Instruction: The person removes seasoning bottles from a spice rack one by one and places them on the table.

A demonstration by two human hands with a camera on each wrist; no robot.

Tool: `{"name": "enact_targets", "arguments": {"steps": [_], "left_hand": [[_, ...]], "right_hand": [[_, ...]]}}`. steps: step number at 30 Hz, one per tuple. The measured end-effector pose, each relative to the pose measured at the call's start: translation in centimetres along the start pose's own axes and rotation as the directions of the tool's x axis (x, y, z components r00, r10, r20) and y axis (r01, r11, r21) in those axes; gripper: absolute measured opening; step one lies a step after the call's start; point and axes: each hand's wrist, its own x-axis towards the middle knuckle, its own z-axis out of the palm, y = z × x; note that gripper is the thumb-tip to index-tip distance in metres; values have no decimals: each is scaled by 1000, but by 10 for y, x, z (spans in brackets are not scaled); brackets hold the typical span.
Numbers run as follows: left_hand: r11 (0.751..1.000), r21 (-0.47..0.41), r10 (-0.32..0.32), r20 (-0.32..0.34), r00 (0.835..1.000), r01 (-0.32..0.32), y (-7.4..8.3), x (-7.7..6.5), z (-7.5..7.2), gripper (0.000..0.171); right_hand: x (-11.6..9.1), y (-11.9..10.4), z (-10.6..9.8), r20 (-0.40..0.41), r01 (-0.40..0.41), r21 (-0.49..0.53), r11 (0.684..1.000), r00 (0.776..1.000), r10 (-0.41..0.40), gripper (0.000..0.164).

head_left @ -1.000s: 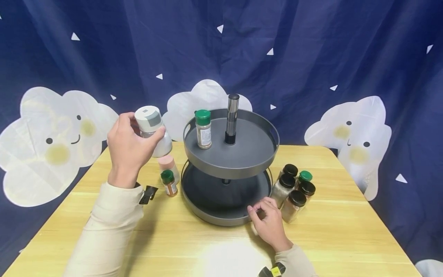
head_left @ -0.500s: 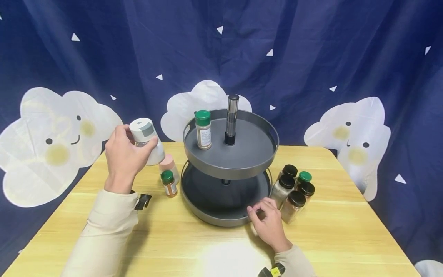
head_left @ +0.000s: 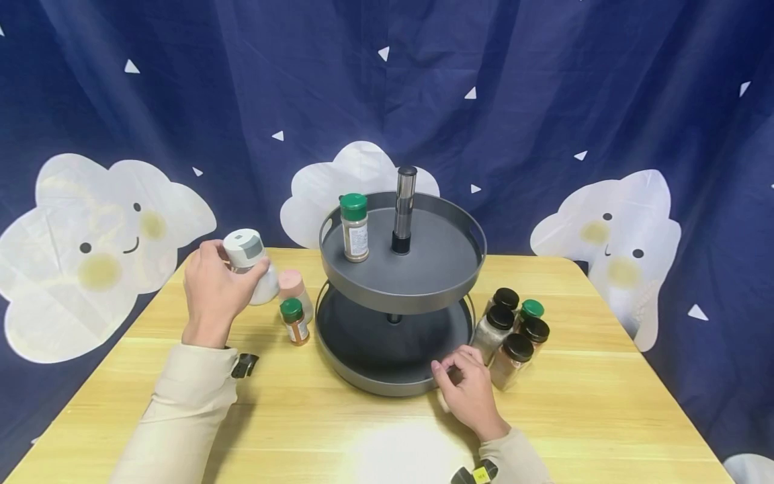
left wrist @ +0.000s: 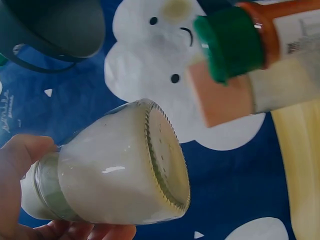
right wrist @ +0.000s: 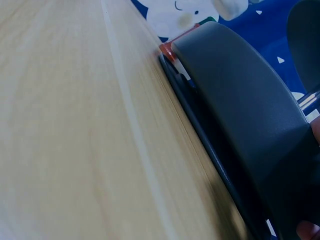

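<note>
In the head view my left hand [head_left: 214, 289] holds a glass shaker jar [head_left: 264, 282] with a white cap, tilted above the left of the table. Its pale contents and ridged base show in the left wrist view, with thumb and fingers around the cap end. My right hand [head_left: 471, 390] is at the front right rim of the two-tier tray [head_left: 387, 388], with curled fingers and thumb at the rim. In the right wrist view only bits of fingers [right wrist: 308, 231] show against the tray wall. A green-capped spice jar [head_left: 355, 235] stands on the upper tier.
A pink-capped shaker [head_left: 292, 286] and a small green-capped spice jar [head_left: 296, 329] stand left of the tray. Several black-capped jars [head_left: 510, 359] and one green-capped jar [head_left: 532, 310] cluster at its right. A metal post [head_left: 405, 202] rises from the upper tier.
My left hand has lowered the white-capped shaker jar and moved it slightly left, towards the table. The right hand and the tray have stayed in place.
</note>
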Motion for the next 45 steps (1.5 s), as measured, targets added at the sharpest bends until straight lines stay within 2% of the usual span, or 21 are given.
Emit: {"name": "enact_targets", "arguments": {"steps": [14,22,29,45], "left_hand": [[998,24,-58,63,996,57,-32,-5,14,61],[992,57,-115,135,984,108,-43,-8,22,62],[991,70,-126,175,976,115,-51,-10,28,65],[990,82,-131,203,970,116,-67,-19,41,61]], "right_hand": [[-2,4,1,10,-2,1,1000,1000,2,25],[-1,2,0,12,-10,0,1000,1000,10,24],[-2,3,1,10,-9,1,1000,1000,9,25],[-2,4,0,17,-18,-13,1000,1000,18,23]]}}
